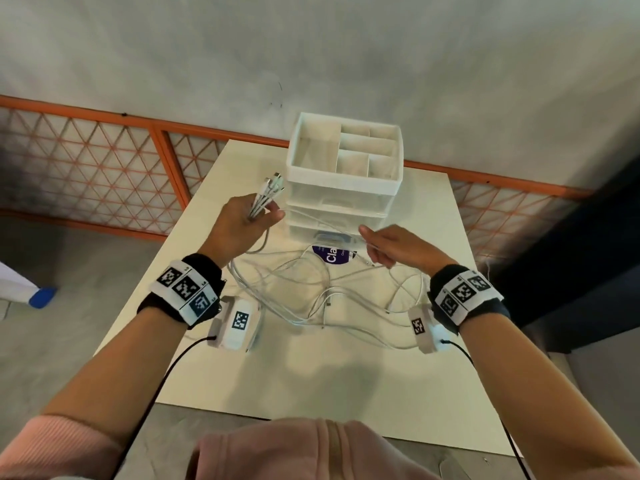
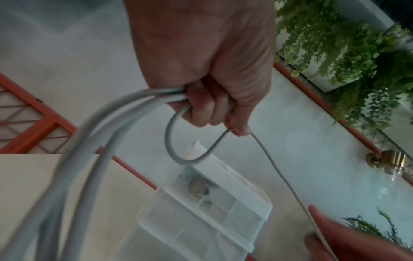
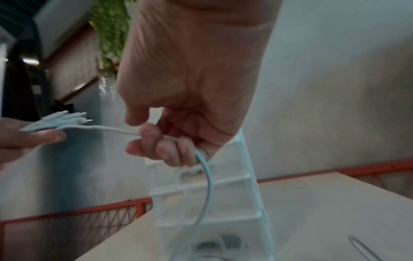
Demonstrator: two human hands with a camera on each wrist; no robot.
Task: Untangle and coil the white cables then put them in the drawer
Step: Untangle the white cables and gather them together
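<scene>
**Cables in both hands, above the table**

At centre frame in the head view, your left hand (image 1: 242,223) is fisted round a bundle of white cables (image 1: 294,289), their plugs (image 1: 275,181) fanned upward just left of the drawer unit (image 1: 343,188). One strand (image 1: 322,220) runs rightward from that fist to your right hand (image 1: 391,247), whose curled fingers (image 3: 170,150) clamp it; below them it drops toward the table (image 1: 311,368). Most of the cable length lies in loose, crossing loops on the table between your wrists, in front of the unit. Its drawers appear closed, and its divided top tray (image 1: 346,147) sits at upper centre. A purple label (image 1: 330,254) lies at the unit's foot.
</scene>
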